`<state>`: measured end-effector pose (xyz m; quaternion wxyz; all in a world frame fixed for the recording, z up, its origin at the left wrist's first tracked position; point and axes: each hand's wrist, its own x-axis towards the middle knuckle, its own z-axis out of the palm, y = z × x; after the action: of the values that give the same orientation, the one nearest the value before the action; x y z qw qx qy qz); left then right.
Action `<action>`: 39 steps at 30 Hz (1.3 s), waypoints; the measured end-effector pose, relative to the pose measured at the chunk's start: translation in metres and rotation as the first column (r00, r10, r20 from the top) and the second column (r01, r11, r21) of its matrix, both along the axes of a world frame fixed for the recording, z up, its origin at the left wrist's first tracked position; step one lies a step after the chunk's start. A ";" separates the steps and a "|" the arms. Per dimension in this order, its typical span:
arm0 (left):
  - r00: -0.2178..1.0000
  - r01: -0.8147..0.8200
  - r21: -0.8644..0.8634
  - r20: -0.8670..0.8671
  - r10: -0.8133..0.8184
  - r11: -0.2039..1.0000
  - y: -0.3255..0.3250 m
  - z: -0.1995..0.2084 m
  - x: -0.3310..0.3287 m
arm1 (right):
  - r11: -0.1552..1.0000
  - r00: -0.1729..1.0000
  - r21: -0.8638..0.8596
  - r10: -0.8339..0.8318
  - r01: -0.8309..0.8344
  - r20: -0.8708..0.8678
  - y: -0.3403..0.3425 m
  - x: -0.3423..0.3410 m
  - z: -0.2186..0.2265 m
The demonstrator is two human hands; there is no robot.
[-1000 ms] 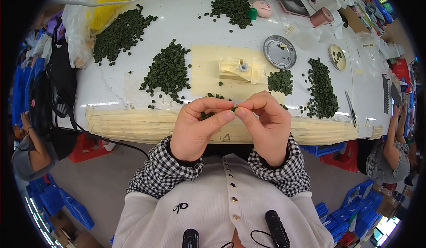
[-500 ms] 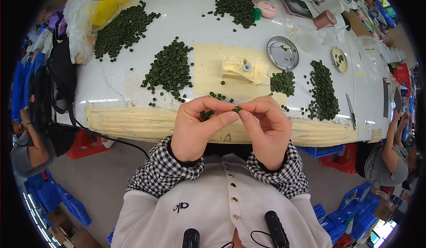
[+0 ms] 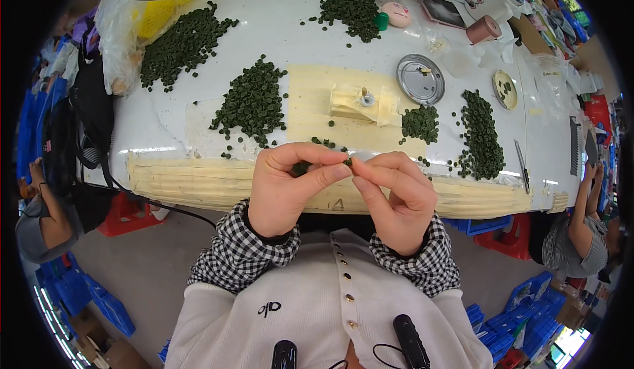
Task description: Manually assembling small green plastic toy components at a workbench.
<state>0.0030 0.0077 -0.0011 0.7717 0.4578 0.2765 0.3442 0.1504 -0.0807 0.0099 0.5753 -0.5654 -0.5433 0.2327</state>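
Note:
Above the table's near edge, my left hand is closed, its thumb and index finger pinching a small dark green round piece that looks like a tiny cap. More green pieces show within the curl of that hand. My right hand meets it from the right, fingers bent, with the index fingertip against the same piece. Its thumb tip sits just below the index finger. Just beyond the hands stands a block wrapped in cream tape, with a small metal post on top.
Heaps of green pieces lie on the white table: left, far left, far middle, right, and a small one by the block. A round metal tin lid, a cream dish and a slim knife lie right.
Both hands have shifted slightly, my left one a little to the left. The right thumb has lowered a bit from the green piece, while the index fingertip stays at it.

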 end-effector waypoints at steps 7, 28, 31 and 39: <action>0.999 -0.046 0.046 -0.008 0.046 0.998 -0.001 0.004 0.003 | 1.000 0.999 -0.020 -0.011 0.010 -0.036 -0.001 -0.002 -0.001; 1.000 0.001 0.079 0.022 -0.003 0.997 0.000 -0.010 0.000 | 0.999 0.995 0.011 0.046 -0.047 0.085 0.000 0.001 0.003; 1.000 -0.007 0.061 0.015 0.006 0.998 -0.001 -0.005 0.001 | 0.999 0.993 0.015 0.041 -0.043 0.108 0.000 0.002 0.003; 0.999 0.007 0.087 -0.054 -0.002 0.996 0.000 -0.003 -0.002 | 0.998 0.982 0.043 0.032 -0.040 0.188 0.001 0.001 0.001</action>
<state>0.0013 0.0081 -0.0038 0.7441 0.5008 0.2808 0.3416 0.1519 -0.0797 0.0114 0.5305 -0.5612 -0.6105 0.1759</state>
